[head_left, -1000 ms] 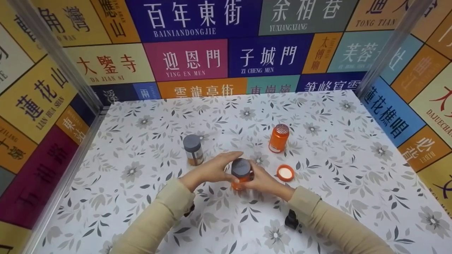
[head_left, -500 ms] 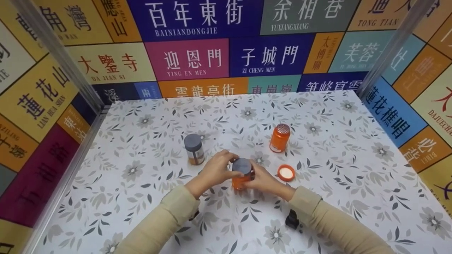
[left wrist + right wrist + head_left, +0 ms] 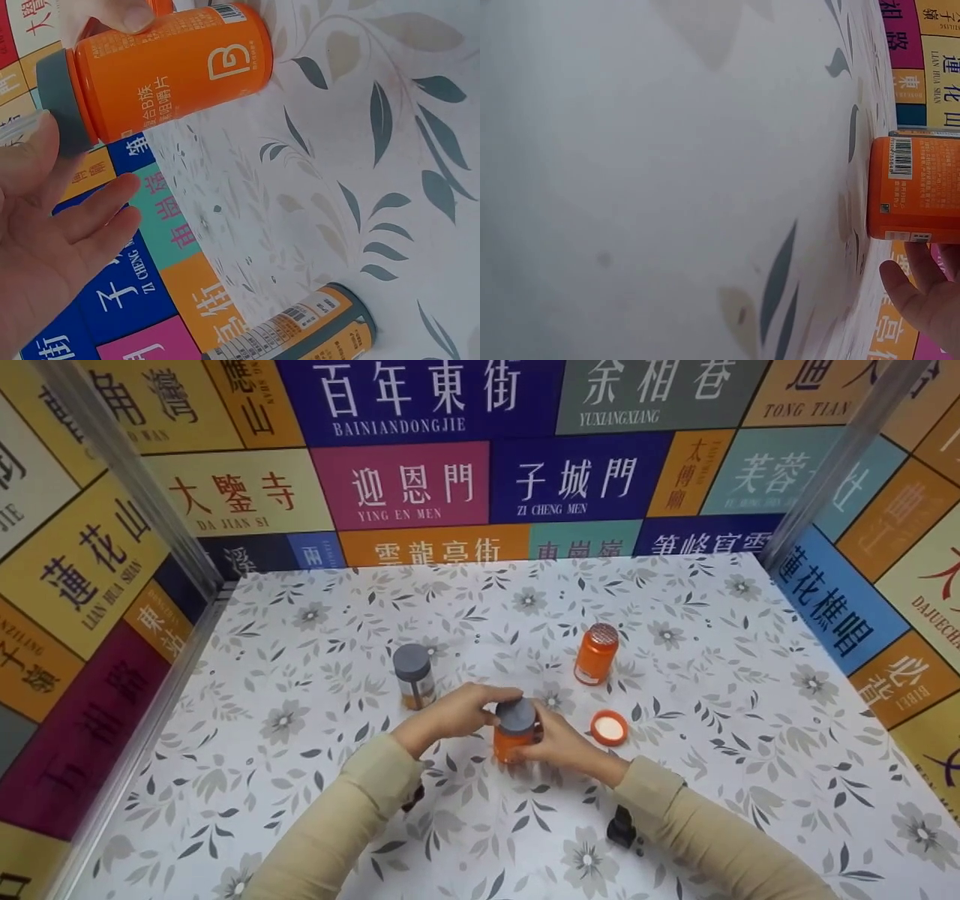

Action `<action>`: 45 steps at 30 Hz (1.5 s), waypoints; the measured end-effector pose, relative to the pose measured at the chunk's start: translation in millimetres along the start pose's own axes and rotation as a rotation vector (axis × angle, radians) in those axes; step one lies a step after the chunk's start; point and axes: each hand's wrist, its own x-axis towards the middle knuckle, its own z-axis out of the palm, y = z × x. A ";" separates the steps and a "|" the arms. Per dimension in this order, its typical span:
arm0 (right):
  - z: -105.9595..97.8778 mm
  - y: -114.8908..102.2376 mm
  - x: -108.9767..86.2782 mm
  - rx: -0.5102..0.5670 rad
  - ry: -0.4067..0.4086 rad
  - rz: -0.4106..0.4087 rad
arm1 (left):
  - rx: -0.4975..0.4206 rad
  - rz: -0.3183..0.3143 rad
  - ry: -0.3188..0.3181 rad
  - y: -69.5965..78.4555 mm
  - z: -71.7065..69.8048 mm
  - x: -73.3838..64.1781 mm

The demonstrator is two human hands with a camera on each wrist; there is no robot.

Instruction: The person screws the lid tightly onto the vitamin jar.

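On the table [image 3: 480, 832], left bottle [image 3: 414, 676] and right bottle [image 3: 597, 657] behind middle bottle [image 3: 511, 741], either side, lid [image 3: 610, 728] before right bottle.

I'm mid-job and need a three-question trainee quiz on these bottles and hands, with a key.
1. True or false: the round orange plastic cap lies apart from the foil-topped orange bottle.
2. Which hand grips the body of the cylindrical orange bottle topped with a dark gray plastic lid?
3. How many bottles in the head view wear such a lid?

Key:
1. True.
2. The right hand.
3. Two: that one and the cylindrical gray-and-yellow bottle.
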 end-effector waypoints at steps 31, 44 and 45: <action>0.3 -9.8 -1.7 -0.044 0.005 0.020 | 0.164 0.011 0.094 9.1 6.3 4.6; 0.3 -0.9 -0.9 -0.049 0.008 0.012 | 0.005 -0.233 0.318 11.0 19.5 -2.7; 0.5 -2.5 -1.0 -0.051 0.008 0.018 | 0.009 -0.233 0.329 11.0 20.6 -2.8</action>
